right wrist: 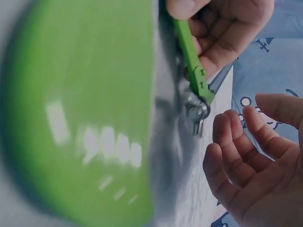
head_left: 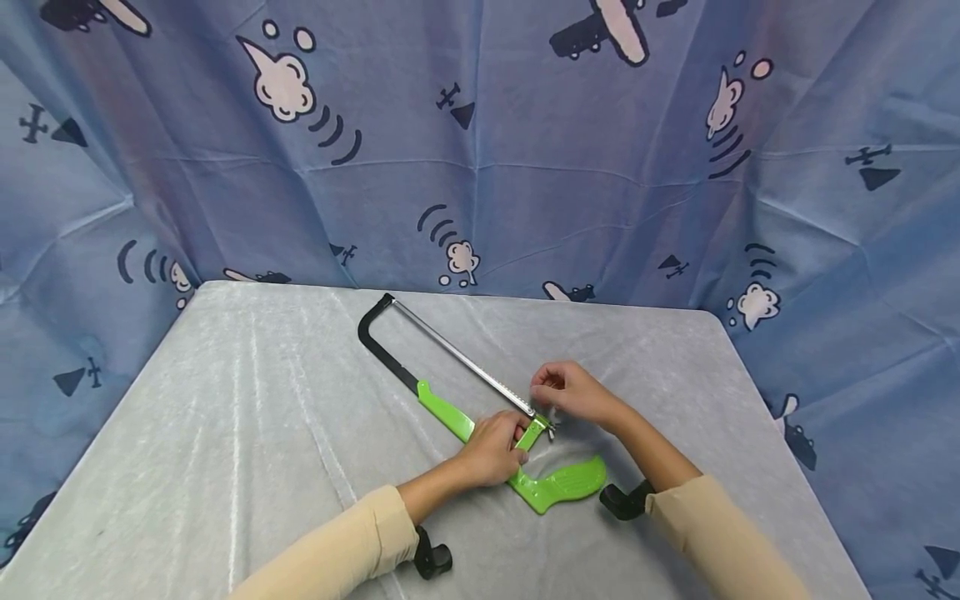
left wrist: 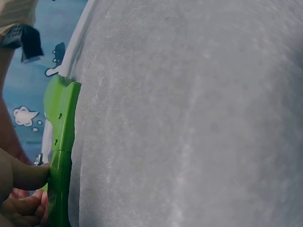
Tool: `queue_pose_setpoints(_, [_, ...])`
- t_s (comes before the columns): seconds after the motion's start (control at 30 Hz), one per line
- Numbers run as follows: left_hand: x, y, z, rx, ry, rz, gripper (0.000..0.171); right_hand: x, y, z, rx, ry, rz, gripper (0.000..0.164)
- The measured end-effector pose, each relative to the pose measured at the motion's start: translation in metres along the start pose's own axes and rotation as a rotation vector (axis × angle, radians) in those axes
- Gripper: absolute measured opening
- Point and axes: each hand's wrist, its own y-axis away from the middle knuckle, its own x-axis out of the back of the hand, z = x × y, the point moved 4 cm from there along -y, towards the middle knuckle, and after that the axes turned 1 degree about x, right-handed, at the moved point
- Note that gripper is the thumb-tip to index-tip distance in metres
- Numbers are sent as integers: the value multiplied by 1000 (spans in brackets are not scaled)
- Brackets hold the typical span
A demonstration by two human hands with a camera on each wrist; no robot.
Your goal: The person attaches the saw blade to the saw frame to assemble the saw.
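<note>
A hacksaw (head_left: 442,408) lies on the table with its green handle (head_left: 573,482) toward the person and its black bow end away. My left hand (head_left: 487,450) grips the green front arm of its frame, thumb on the near side, as the right wrist view also shows. At the end of that arm sits a metal wing nut (right wrist: 196,112), beside the toothed end of the blade (head_left: 465,358). Just past the nut, my right hand (head_left: 573,392) hovers with fingers loosely bent. In the right wrist view a small gap separates those fingertips (right wrist: 222,124) from the nut, and they hold nothing.
A pale grey cloth covers the table (head_left: 247,433). Behind it hangs a blue patterned curtain (head_left: 525,192). Black straps circle both wrists, and the right strap (head_left: 626,500) is close to the saw handle.
</note>
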Motion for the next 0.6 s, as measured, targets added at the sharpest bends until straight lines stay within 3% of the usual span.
queue_pose_setpoints(0.3, [-1,0,0,-16,-12,9,33,2,31,7,29,73,-2,11])
queue_pose_setpoints(0.6, [0,0,0,-6,-1,5,32,-1,42,20,39,100,14,11])
